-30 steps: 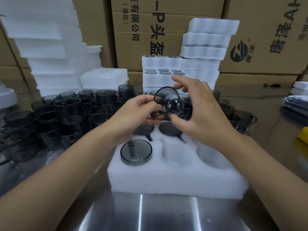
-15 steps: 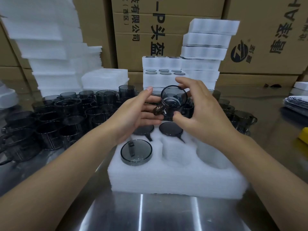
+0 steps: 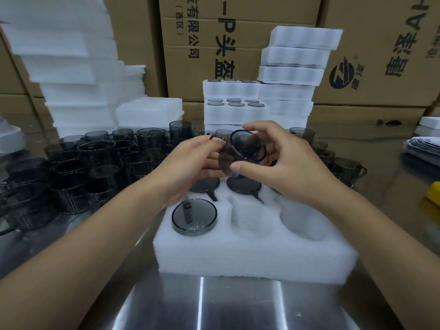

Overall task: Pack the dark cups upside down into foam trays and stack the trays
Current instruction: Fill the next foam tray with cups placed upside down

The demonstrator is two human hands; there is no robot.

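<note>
Smoky dark cup [image 3: 245, 150] tilted in mid-air above your foam tray [image 3: 250, 258], your left hand [image 3: 190, 163] pinching it at the handle, your right hand [image 3: 285, 163] curled round its body, cardboard boxes [image 3: 240, 10] behind printed 有限公司 and 头盔.

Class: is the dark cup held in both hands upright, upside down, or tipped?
Tipped: the dark cup lies sideways between left hand and right hand, its round end facing the camera.

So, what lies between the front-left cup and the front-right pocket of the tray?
Only an empty pocket of the foam tray, as the head view shows.
</note>
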